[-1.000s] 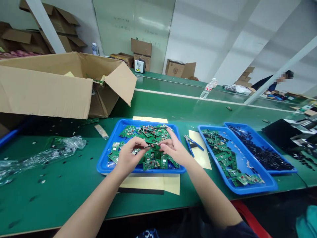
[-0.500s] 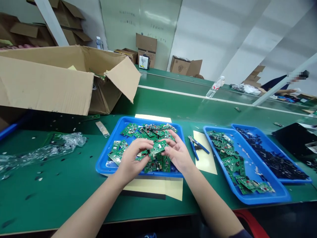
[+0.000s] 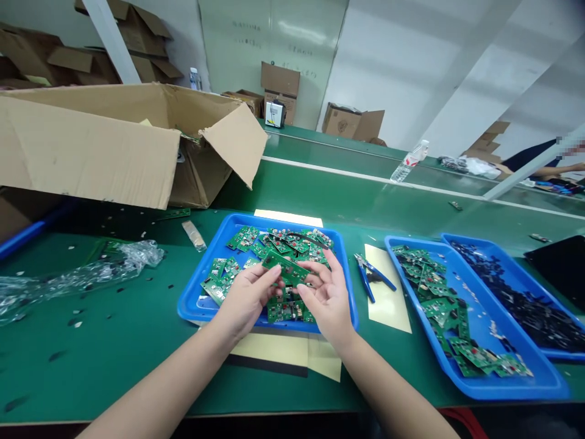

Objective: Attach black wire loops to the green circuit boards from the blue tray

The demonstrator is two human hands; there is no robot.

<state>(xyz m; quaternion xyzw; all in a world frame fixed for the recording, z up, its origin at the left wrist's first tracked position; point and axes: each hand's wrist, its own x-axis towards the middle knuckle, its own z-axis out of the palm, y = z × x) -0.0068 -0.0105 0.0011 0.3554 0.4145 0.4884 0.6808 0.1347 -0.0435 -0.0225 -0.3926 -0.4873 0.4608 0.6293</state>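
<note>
Over a blue tray (image 3: pixel 192 299) of green circuit boards, my left hand (image 3: pixel 249 296) pinches the left end of one green circuit board (image 3: pixel 287 269). My right hand (image 3: pixel 329 297) is at the board's right end, its thumb and fingers on the edge. The board is tilted, and a dark thin strip (image 3: pixel 308 239) shows just above my right fingers. More boards lie loosely heaped in the tray beneath both hands. Blue-handled cutters (image 3: pixel 373 274) rest on a yellow sheet (image 3: pixel 388 308) to the right of the tray.
A second blue tray (image 3: pixel 516 390) of boards and a third (image 3: pixel 560 353) of black pieces stand at the right. An open cardboard box (image 3: pixel 86 146) is at the back left, above plastic wrap (image 3: pixel 128 262). A bottle (image 3: pixel 409 163) and, far right, a person's arm (image 3: pixel 569 169) show behind.
The board between my hands has turned from its component side to a plainer face and tilted. A dark strip now shows above it. The view has shifted slightly, moving the surroundings.
</note>
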